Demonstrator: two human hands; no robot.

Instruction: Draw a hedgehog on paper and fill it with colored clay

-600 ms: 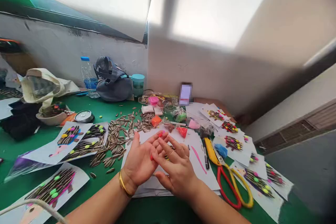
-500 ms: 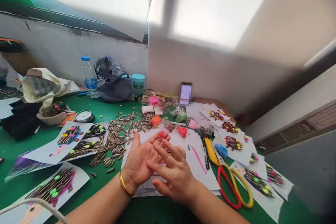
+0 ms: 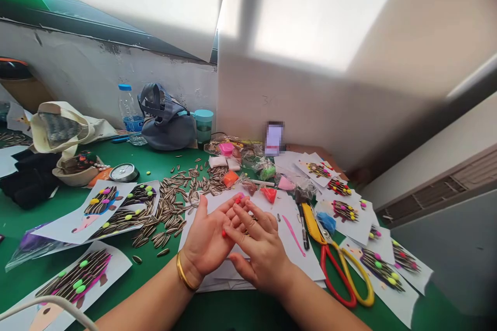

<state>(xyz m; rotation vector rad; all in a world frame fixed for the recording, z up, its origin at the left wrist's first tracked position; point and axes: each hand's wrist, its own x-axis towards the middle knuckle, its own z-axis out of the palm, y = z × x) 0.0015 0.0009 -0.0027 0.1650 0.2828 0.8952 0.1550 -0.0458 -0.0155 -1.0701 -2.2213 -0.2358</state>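
My left hand [image 3: 206,242] spread palm-up, red clay bit [image 3: 224,233] in it; right hand [image 3: 262,249] outstretched above. Seeded cards [image 3: 95,209] look finished; bit unplaced.

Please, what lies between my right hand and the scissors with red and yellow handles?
In the head view, from your right hand toward the scissors: a small dark seed, a thin pink strip on white paper, then a slim black pen.

blocked left: seeds [image 3: 171,209] | right: scissors [image 3: 329,240] | free: tabletop [image 3: 229,313] between forearms [image 3: 145,297]
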